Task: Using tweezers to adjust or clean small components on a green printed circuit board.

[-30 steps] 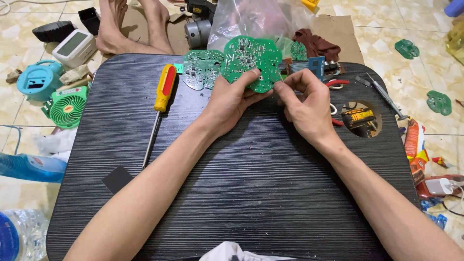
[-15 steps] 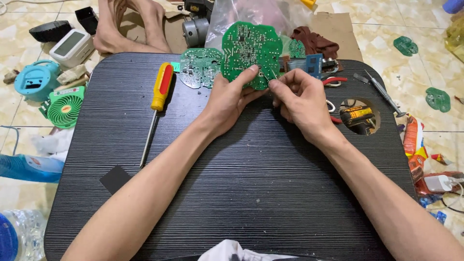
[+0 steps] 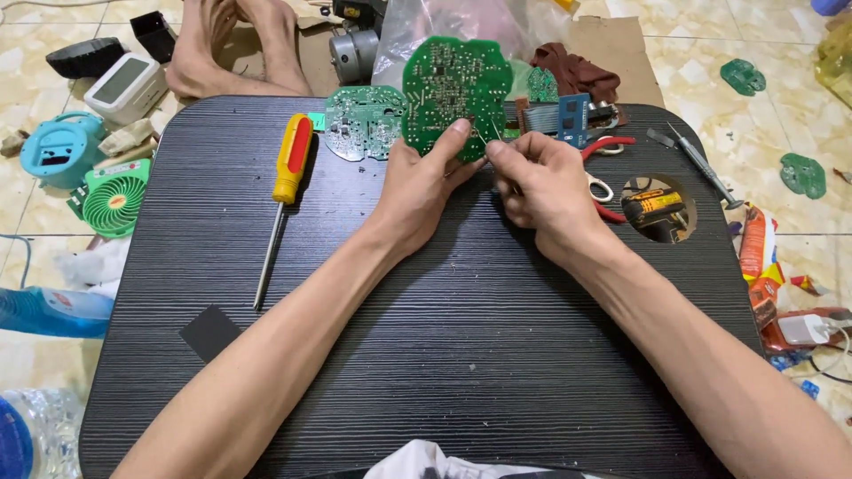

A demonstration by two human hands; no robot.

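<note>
While the left hand point(image 3: 424, 182) grips the green circuit board point(image 3: 457, 93) upright, the right hand point(image 3: 541, 186) pinches a thin wire lead point(image 3: 493, 131) between closed fingers. Steadying the board just beyond those fingers should keep the lead from bending.

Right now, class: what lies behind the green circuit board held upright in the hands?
Behind the green circuit board a clear plastic bag and a grey motor show at its edges. Whatever sits directly behind the board is covered.

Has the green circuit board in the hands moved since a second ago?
Yes. The green circuit board has risen away from the person, reaching past the black table edge, compared with the second board lying flat.
</note>
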